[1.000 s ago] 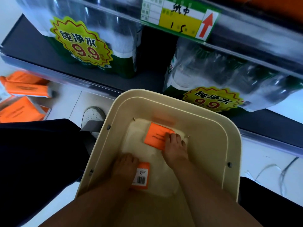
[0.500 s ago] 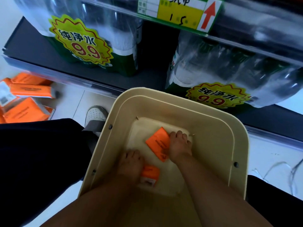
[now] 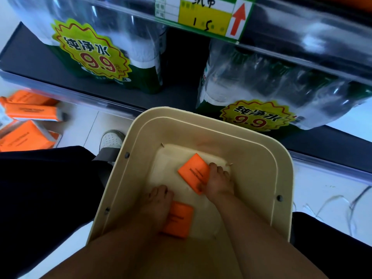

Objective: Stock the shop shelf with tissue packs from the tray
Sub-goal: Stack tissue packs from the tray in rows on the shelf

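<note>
Only two tissue packs show in the tray (image 3: pixel 281 158), both on its floor. The left hand (image 3: pixel 159 202) curls its fingers over the near pack (image 3: pixel 179 219) at its left edge, and the right hand (image 3: pixel 219 183) pinches the far pack (image 3: pixel 193 173) at its right edge, with neither lifted clear, so stocking is judged near its end. Further orange packs (image 3: pixel 24 135) sit far left, on what cannot be told. High tray walls hem both wrists and water bottle packs (image 3: pixel 104 49) crowd the lower shelf (image 3: pixel 30 57) just beyond the far rim, so open room is judged upward.

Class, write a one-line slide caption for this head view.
Left hand holds the near pack, right hand the far pack, inside the beige tray.
</note>
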### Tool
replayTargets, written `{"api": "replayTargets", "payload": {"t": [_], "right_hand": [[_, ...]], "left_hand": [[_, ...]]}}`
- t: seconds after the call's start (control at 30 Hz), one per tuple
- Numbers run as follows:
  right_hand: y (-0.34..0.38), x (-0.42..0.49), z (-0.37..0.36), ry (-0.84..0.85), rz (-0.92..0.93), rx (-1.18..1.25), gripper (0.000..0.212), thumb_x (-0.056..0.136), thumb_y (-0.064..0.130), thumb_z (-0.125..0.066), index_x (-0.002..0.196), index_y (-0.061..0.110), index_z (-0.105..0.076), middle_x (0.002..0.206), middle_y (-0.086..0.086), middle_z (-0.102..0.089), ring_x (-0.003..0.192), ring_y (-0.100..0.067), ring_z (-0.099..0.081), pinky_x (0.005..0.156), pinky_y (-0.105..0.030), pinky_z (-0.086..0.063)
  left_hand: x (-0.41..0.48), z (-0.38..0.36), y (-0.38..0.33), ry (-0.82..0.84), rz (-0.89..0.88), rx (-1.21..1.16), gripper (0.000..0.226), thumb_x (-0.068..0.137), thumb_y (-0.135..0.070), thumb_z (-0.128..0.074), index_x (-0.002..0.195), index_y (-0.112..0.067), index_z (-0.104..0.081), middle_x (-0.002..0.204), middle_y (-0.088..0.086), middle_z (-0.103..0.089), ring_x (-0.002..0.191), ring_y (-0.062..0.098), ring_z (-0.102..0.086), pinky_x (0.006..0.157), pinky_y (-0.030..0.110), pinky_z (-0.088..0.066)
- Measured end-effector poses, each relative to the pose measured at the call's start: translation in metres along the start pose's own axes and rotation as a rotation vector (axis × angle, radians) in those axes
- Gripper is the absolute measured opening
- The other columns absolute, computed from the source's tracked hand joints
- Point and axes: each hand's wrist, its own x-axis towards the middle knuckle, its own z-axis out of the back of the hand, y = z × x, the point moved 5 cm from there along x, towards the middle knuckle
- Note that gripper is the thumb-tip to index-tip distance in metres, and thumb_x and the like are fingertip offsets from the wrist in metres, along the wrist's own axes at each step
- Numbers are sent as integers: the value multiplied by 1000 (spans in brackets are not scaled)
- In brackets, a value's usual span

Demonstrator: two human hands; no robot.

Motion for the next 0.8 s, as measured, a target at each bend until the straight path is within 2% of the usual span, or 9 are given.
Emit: {"api": "replayTargets", "payload": {"t": [0.07,0.13,0.17,0.23,0.3,0.43,0.53,0.67,0.8], "right_hand": [[1,0,-4,5,-24,-17,74,78,43,-73,137,19,-33,139,-7,-38,130,-29,-38,100,-42,-37],[0,0,-9,10,-57,-41,75,76,46,-74,135,17,-39,137,-9,-36,128,-29,-38,101,-41,-37],[-1,-2,-11,12,-68,-51,72,76,46,-74,133,16,-42,136,-9,-35,127,-30,-38,101,-40,-37],[-3,-4,-15,-5,-76,-58,64,79,39,-72,132,16,-44,135,-9,-33,127,-30,-36,101,-40,-37],[-5,-5,-17,-37,-65,-60,59,82,33,-68,133,18,-43,136,-8,-33,128,-30,-33,101,-41,-35],[-8,-7,-15,0,-18,18,52,80,27,-70,125,21,-44,132,-5,-45,128,-28,-35,99,-40,-34],[-12,-9,-11,33,-14,104,41,81,17,-63,118,19,-44,120,-9,-57,120,-31,-46,93,-38,-38],[-14,-15,-8,27,5,240,37,81,8,-58,115,17,-46,111,-14,-63,108,-34,-56,86,-35,-47],[-7,-23,2,28,60,320,44,81,11,-66,120,19,-46,118,-9,-58,105,-28,-58,87,-31,-47]], "left_hand": [[4,4,1,-78,-22,1,75,56,-65,-61,118,-24,-46,109,5,-60,91,27,-66,72,35,-55],[6,2,2,-83,-62,25,74,69,-53,-23,135,-24,-40,129,8,-52,115,31,-58,90,42,-48],[5,2,0,-105,-83,52,71,73,-44,-20,139,-24,-37,134,9,-47,121,31,-53,95,45,-44],[5,0,0,-136,-78,100,59,85,-31,-28,144,-25,-33,138,9,-42,127,31,-47,101,45,-37],[4,-16,2,-20,-57,104,62,87,-31,-18,147,-24,-30,144,9,-36,133,29,-38,108,43,-30],[8,-13,-3,-104,-97,134,50,76,-28,-26,115,-20,-56,117,13,-55,102,33,-60,87,42,-50],[6,-20,-2,96,-23,99,41,93,-23,-38,133,-18,-40,139,12,-33,128,32,-37,103,39,-34],[8,-11,-7,117,-18,-22,53,86,-26,-57,135,-19,-37,134,9,-40,121,29,-44,101,36,-36],[3,14,-13,81,-34,-177,34,94,-31,-47,127,-23,-45,126,7,-50,116,29,-51,93,31,-38]]}}
